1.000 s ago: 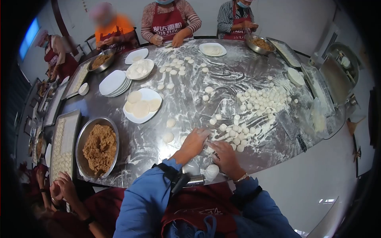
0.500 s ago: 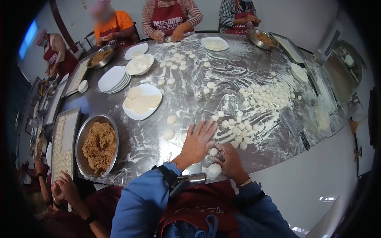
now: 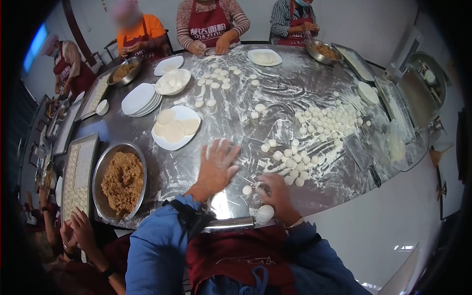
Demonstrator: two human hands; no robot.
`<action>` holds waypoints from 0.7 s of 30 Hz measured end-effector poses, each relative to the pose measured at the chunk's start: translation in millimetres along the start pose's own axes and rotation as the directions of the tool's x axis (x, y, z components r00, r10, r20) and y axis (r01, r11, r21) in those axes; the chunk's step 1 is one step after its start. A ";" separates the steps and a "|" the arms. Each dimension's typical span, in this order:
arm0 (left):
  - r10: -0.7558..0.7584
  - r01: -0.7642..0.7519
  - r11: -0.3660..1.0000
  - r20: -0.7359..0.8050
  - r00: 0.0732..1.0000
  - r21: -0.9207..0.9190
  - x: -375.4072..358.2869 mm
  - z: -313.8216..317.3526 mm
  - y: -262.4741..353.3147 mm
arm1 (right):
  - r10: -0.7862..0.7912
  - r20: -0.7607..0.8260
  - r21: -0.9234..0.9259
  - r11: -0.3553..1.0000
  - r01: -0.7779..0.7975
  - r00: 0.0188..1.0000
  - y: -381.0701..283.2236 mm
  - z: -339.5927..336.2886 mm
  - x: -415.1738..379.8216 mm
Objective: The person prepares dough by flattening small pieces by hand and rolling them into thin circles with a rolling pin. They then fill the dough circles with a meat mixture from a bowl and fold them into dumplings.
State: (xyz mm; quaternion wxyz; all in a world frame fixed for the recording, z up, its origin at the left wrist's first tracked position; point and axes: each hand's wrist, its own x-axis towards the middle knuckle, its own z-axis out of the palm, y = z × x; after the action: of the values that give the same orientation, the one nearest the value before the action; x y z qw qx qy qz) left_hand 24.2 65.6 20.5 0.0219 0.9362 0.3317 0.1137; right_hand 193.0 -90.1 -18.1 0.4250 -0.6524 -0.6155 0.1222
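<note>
In the head view, the left hand (image 3: 216,164) lies flat on the floured metal table (image 3: 255,103) with its fingers spread wide, pressing palm-down and gripping nothing; whatever dough sits beneath it is hidden. Just right of it a small dough ball (image 3: 247,190) rests loose on the table, between the two hands. The right hand (image 3: 275,192) is curled knuckles-up over the table at the near end of a cluster of dough balls (image 3: 294,164); its fingertips are tucked under, so I cannot tell whether it grips a piece. A larger lump of dough (image 3: 265,213) sits at the table's near edge, just by the right wrist. Left of the left hand, a steel bowl of brown filling (image 3: 122,181) stands beside a tray of finished dumplings (image 3: 78,177). Beyond the hand, a white plate (image 3: 175,127) holds flattened round wrappers, with a stack of plates (image 3: 140,99) farther back. A wider scatter of dough balls (image 3: 327,120) spreads across the right half of the table. Across the far side, other people in red aprons work with their own hands near a second filling bowl (image 3: 322,51), and another person's hands (image 3: 78,231) show at lower left.
</note>
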 end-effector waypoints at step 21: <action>0.118 -0.116 0.991 0.020 0.993 -0.064 -7.6 23.2 0.8 | 0.050 0.096 -0.043 0.998 -0.046 0.994 6.5 1.7 5.8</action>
State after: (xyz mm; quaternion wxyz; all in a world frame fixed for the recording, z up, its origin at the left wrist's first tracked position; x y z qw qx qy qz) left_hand 24.2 60.9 -3.5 0.0484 0.9542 0.2722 0.1141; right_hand 197.6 -83.4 -21.6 0.3780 -0.6688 -0.6221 0.1512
